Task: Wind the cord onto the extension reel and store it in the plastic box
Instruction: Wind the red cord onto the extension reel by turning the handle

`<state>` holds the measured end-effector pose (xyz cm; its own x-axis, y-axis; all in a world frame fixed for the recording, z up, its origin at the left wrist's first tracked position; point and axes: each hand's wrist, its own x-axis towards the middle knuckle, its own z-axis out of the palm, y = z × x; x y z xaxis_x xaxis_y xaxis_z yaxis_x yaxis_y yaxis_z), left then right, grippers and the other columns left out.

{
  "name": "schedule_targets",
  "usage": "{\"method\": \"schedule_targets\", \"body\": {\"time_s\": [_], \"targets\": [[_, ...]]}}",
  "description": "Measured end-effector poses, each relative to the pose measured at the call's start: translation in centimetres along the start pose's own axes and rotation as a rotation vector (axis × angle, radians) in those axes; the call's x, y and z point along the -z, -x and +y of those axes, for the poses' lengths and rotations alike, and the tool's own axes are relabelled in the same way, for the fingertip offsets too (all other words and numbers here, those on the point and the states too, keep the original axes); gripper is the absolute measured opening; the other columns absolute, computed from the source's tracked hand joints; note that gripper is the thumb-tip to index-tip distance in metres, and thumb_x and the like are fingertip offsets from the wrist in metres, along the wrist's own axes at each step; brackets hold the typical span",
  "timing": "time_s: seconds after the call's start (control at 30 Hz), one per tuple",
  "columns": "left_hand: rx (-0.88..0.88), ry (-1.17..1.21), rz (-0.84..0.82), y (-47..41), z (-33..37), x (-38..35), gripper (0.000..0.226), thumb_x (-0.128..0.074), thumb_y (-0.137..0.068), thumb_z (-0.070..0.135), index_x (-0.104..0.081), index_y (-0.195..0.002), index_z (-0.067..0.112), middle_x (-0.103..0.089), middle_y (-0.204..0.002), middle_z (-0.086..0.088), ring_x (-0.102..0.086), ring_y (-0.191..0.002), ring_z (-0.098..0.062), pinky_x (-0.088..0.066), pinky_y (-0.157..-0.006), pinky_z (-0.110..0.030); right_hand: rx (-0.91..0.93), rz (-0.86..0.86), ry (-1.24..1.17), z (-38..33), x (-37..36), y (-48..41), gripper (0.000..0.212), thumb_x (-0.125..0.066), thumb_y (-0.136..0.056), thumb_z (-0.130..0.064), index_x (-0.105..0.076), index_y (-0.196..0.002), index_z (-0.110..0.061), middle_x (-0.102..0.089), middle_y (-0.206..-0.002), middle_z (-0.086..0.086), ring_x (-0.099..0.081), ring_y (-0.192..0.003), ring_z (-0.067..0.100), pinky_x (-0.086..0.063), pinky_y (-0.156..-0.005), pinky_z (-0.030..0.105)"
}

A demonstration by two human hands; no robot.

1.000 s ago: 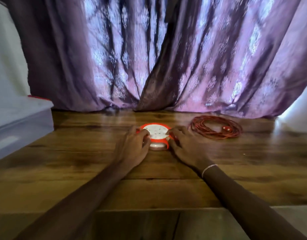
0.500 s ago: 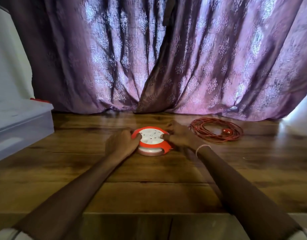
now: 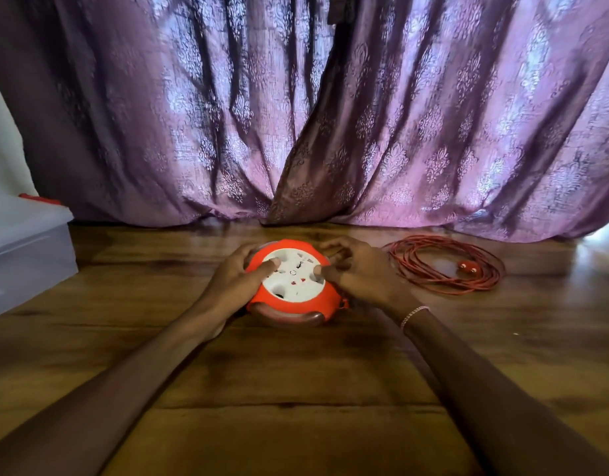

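Both hands grip the reel (image 3: 294, 281) at mid-table: the left hand (image 3: 232, 280) curls round its left rim with the thumb on the white socket face, the right hand (image 3: 361, 271) clasps the right rim, thumb also on the face. The cord (image 3: 444, 266) lies coiled just to the right, its plug (image 3: 468, 266) resting on the loops. The box (image 3: 28, 249) sits at the table's (image 3: 296, 389) far left, before a purple curtain (image 3: 330, 115).

Both hands, left hand (image 3: 235, 281) and right hand (image 3: 359, 274), are gripping the round orange-and-white plastic extension reel (image 3: 294, 281); the loose red cord coil (image 3: 445, 266) is lying beside it on the wooden table (image 3: 296, 389).
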<state>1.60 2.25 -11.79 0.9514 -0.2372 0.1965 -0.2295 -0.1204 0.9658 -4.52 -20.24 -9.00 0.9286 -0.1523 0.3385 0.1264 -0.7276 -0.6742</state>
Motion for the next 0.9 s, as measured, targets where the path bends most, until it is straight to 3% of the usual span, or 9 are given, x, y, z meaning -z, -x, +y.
{"method": "schedule_targets", "body": {"time_s": [0.1,0.3,0.43,0.53,0.63,0.77,0.83,0.9], "targets": [[-0.013,0.131,0.043,-0.1,0.3,0.3,0.018,-0.070,-0.097,0.016,-0.073,-0.114,0.024,-0.079,-0.102,0.006,-0.074,-0.082,-0.006,-0.059,-0.070,-0.020,0.042,-0.009,-0.077,0.0,-0.8,0.0,0.046,-0.089,-0.076,-0.036,-0.070,-0.116,-0.025,-0.072,-0.091,-0.011,-0.071,-0.088,0.005,-0.057,-0.080,0.023],[0.046,0.223,0.136,0.2,0.4,1.2,0.010,-0.073,-0.096,0.025,-0.076,-0.101,0.017,-0.080,-0.103,-0.011,-0.071,-0.086,-0.022,-0.059,-0.085,-0.041,0.165,-0.055,0.025,0.5,0.4,0.4,0.025,-0.072,-0.095,-0.032,-0.072,-0.116,-0.020,-0.076,-0.092,-0.004,-0.071,-0.083,0.005,-0.051,-0.077,0.016],[0.059,0.259,0.192,0.7,0.5,1.8,0.017,-0.067,-0.100,0.026,-0.074,-0.088,0.016,-0.079,-0.076,0.002,-0.070,-0.063,-0.007,-0.059,-0.063,-0.024,0.216,-0.171,0.008,0.7,1.9,1.3,0.015,-0.075,-0.093,-0.028,-0.076,-0.106,-0.021,-0.079,-0.091,-0.006,-0.073,-0.084,0.002,-0.053,-0.076,0.019],[0.076,0.296,0.222,0.9,0.7,2.0,0.019,-0.066,-0.101,0.026,-0.074,-0.088,0.016,-0.078,-0.081,0.001,-0.070,-0.065,-0.009,-0.058,-0.065,-0.025,0.237,-0.248,-0.006,0.3,2.4,1.8,0.017,-0.083,-0.085,-0.023,-0.079,-0.101,-0.018,-0.079,-0.088,-0.008,-0.069,-0.077,-0.006,-0.049,-0.073,0.010],[0.102,0.342,0.228,1.0,0.9,2.2,0.019,-0.065,-0.101,0.026,-0.075,-0.090,0.015,-0.078,-0.084,0.001,-0.070,-0.079,-0.019,-0.058,-0.080,-0.035,0.244,-0.260,-0.060,0.2,2.4,1.9,0.020,-0.089,-0.079,-0.018,-0.080,-0.096,-0.015,-0.080,-0.090,-0.006,-0.075,-0.084,0.006,-0.054,-0.081,0.014],[0.120,0.380,0.234,0.9,1.1,2.3,0.018,-0.065,-0.101,0.026,-0.076,-0.094,0.013,-0.079,-0.092,-0.004,-0.070,-0.086,-0.025,-0.058,-0.086,-0.039,0.271,-0.214,-0.127,0.1,1.9,1.7,0.019,-0.089,-0.076,-0.011,-0.081,-0.092,-0.010,-0.081,-0.088,-0.002,-0.072,-0.077,0.001,-0.052,-0.076,0.012],[0.126,0.397,0.238,0.8,1.0,2.3,0.017,-0.065,-0.101,0.026,-0.076,-0.096,0.014,-0.079,-0.098,-0.006,-0.072,-0.085,-0.022,-0.059,-0.081,-0.035,0.287,-0.183,-0.146,0.1,1.7,1.6,0.017,-0.089,-0.076,-0.011,-0.081,-0.091,-0.012,-0.081,-0.087,-0.004,-0.072,-0.079,0.002,-0.054,-0.077,0.017],[0.131,0.409,0.238,0.7,1.0,2.4,0.017,-0.064,-0.101,0.026,-0.075,-0.093,0.016,-0.080,-0.089,0.000,-0.074,-0.074,-0.014,-0.060,-0.066,-0.026,0.302,-0.144,-0.171,0.1,1.6,1.5,0.016,-0.089,-0.075,-0.013,-0.082,-0.089,-0.014,-0.081,-0.087,-0.005,-0.073,-0.080,0.008,-0.059,-0.081,0.029]]}}
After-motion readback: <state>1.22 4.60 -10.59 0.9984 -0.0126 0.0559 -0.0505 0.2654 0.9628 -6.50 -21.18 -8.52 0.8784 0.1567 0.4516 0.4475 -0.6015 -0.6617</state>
